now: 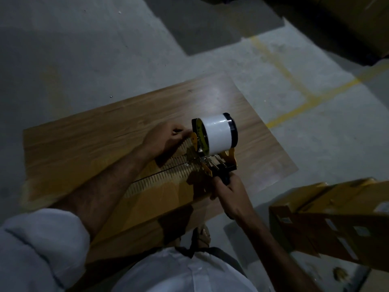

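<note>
On my screen the roll (pixel 217 134) on the tape gun (pixel 212 163) looks smooth, white and glossy, while the tape gun itself reads as yellow and black plastic with thin shiny metal parts below the roll. Under the tape gun, the box (pixel 168 192) is matt brown cardboard with a ribbed strip along its seam, lying on a board (pixel 105 127) with a smooth, faintly shiny wood-grain face. Beyond the tape gun I see dull, rough concrete floor (pixel 84 60).
</note>
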